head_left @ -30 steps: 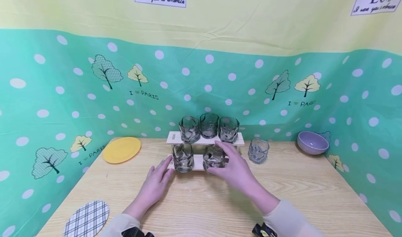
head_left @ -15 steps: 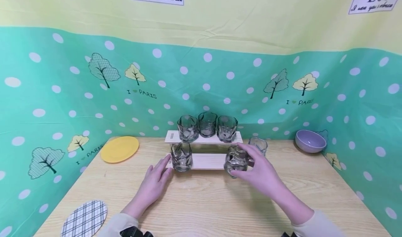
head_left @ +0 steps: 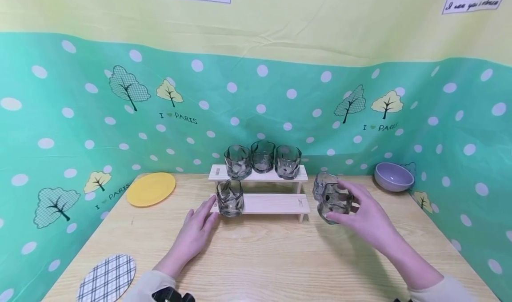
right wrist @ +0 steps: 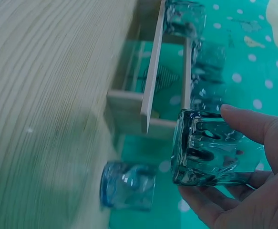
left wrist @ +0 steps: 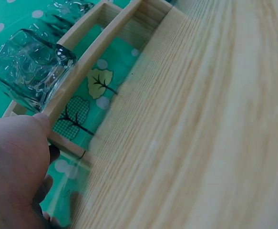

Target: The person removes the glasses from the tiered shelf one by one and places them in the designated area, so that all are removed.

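One smoky glass tumbler (head_left: pixel 334 204) sits in the grip of the right hand (head_left: pixel 370 219), fingers curled round its far side and thumb on the near side, held just off the right end of the wooden two-step rack (head_left: pixel 264 203); the head view does not settle whether its base touches the worktop (head_left: pixel 264 257). Just behind it, nearly touching, stands a clear tumbler (head_left: pixel 322 184) on the worktop. The left hand (head_left: pixel 196 233) lies flat with straight fingers, its tips against the left end of the rack's lower step, holding nothing. Right beside those fingertips a second smoky tumbler (head_left: pixel 230 198) stands upright on the lower step. Three more tumblers (head_left: pixel 262 159) stand in a row on the upper step. Farther out lie a yellow plate (head_left: pixel 151 188) at the back left, a lilac bowl (head_left: pixel 394 176) at the back right and a plaid coaster (head_left: pixel 107 277) at the near left corner.
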The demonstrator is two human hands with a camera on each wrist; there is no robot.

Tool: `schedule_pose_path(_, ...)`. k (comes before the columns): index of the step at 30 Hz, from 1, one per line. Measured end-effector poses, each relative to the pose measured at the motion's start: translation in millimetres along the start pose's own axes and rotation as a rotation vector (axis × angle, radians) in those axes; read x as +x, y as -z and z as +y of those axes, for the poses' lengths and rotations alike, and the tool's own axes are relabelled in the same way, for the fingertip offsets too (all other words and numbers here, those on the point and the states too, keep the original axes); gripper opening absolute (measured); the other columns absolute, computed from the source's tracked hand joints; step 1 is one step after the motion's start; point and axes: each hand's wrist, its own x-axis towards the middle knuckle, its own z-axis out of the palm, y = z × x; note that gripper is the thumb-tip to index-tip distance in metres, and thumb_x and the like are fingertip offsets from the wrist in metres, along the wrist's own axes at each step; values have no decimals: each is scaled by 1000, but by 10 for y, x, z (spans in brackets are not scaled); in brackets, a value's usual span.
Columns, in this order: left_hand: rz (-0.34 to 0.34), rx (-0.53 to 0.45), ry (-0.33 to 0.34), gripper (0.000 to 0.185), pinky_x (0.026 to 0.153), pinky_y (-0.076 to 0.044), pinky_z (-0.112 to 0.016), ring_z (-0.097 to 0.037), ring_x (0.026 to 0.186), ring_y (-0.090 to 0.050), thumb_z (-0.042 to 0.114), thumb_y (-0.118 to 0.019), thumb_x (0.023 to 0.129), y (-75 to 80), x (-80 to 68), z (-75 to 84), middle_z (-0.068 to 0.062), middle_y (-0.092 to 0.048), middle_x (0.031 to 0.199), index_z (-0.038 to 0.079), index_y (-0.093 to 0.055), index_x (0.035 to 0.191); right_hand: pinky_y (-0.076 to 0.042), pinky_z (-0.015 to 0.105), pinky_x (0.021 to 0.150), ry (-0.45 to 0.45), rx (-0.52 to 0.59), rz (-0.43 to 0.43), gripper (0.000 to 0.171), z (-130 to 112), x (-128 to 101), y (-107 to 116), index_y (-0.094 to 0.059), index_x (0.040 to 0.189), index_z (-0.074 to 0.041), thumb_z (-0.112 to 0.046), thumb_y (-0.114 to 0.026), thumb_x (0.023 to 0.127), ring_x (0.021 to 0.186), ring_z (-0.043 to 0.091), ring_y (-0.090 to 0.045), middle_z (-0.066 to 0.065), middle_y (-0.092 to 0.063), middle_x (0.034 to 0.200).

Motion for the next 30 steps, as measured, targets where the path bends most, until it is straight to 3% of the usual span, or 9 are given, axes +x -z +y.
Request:
schedule_pose_path(6, -5, 3, 5, 59, 132, -9, -72, -45, 159, -38, 26, -55, 118, 13, 10, -1, -18, -45, 170, 9, -38, 172, -53, 70, 108, -23, -30, 19, 111, 181, 15, 164, -37, 170, -1, -41, -98, 86, 137, 55, -57, 27, -48, 164)
schedule_pose_path(14, -10, 0, 6, 59, 131, -10, -72, -45, 159, -38, 24, -55, 118, 21, 10, 22, -18, -45, 170, 9, -38, 172, -35, 87, 110, -82, -117, 40, 118, 439, 95, 290, -30, 174, -5, -50, -95, 87, 146, 69, -36, 36, -34, 169)
schedule_pose_path(20, -11, 2, 11, 59, 132, -9, -72, -45, 159, -38, 24, -55, 118, 26, 14, 31, -19, -45, 170, 8, -38, 172, -28, 89, 113, -102, -103, 51, 118, 599, 218, 325, -27, 174, -2, -48, -94, 89, 150, 71, -28, 39, -28, 171)
schedule_pose_path(30, -15, 0, 16, 59, 132, -9, -72, -46, 159, -37, 25, -55, 118, 21, 9, 29, -18, -44, 170, 9, -38, 172, -29, 85, 116, -146, -97, 81, 115, 847, 423, 262, -25, 173, 1, -44, -93, 91, 150, 69, -29, 40, -23, 172)
